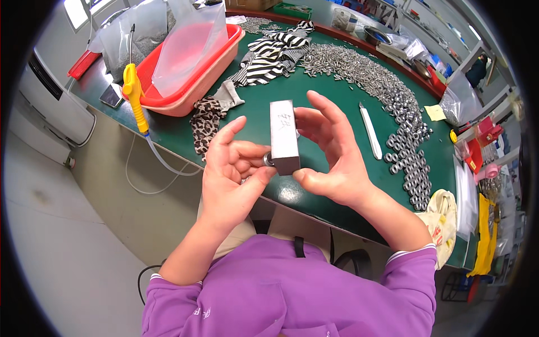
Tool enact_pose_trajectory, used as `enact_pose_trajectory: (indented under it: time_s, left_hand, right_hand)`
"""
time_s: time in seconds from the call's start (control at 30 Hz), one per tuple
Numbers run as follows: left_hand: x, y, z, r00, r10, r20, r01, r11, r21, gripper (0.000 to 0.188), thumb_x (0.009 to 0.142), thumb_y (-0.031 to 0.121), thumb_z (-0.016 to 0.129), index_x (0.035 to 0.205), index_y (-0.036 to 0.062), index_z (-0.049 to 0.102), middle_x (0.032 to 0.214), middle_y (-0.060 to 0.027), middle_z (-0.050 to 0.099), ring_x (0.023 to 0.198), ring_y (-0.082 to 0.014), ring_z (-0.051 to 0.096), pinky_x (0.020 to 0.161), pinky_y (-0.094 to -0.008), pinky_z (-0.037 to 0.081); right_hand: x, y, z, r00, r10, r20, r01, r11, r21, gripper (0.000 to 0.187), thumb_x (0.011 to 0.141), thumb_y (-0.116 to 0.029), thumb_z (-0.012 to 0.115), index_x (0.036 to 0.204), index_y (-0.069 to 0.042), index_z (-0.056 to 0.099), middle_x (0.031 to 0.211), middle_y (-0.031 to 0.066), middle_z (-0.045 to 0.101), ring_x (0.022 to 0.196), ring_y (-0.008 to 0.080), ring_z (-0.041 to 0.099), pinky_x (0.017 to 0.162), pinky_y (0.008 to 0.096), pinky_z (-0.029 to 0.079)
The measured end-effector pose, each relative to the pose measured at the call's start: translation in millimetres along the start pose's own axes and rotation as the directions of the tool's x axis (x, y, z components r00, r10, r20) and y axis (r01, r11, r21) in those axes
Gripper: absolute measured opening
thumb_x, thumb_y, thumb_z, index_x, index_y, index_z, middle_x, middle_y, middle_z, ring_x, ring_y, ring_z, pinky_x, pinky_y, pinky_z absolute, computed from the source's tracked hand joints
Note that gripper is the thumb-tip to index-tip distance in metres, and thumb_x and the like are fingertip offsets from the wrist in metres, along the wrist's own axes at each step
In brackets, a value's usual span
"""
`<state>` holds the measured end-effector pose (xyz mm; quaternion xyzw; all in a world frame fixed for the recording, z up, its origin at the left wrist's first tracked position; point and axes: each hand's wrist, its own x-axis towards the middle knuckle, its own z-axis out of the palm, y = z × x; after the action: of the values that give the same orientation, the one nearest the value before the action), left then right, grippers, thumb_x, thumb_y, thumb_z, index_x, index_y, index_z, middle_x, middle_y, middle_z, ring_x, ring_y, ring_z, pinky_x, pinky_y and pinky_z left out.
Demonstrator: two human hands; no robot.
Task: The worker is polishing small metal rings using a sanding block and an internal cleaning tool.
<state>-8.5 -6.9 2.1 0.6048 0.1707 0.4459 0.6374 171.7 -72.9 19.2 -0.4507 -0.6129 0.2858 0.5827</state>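
Note:
Above the near edge of the green table I hold a rectangular block [284, 132] with a pale top face and dark sides. My right hand [339, 163] grips it, the thumb at its lower right corner and the fingers partly hidden behind it. My left hand [229, 182] pinches a small metal ring [268, 159] between thumb and fingers, close against the block's left side. Whether ring and block touch, I cannot tell. On the table to the right lie a white pen-shaped tool [370, 130] and many metal rings or nuts [409, 160].
A heap of small metal pins [348, 64] curves along the far side. Striped cloth [272, 56] and leopard-print cloth [206, 121] lie left of it. A red basket [188, 84] and a yellow air gun [132, 90] with a hose stand at the left. A pale cloth bag [443, 219] hangs at the right edge.

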Motion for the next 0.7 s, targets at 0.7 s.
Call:
enact_pose_trajectory:
  time_s: [0.7]
  left_hand:
    - [3, -8, 3, 1.0, 0.001, -0.02, 0.0, 0.998, 0.064, 0.075, 0.074, -0.014, 0.058, 0.14, 0.0047, 0.027, 0.101, -0.0085, 0.058, 0.094, -0.0169, 0.061, 0.081, -0.0287, 0.052]
  right_hand:
    - [-6, -9, 11, 0.994, -0.092, 0.062, 0.1, 0.984, -0.151, 0.086, 0.064, -0.011, 0.072, 0.14, -0.01, 0.033, 0.123, 0.014, 0.051, 0.115, 0.0245, 0.053, 0.102, 0.0388, 0.039]
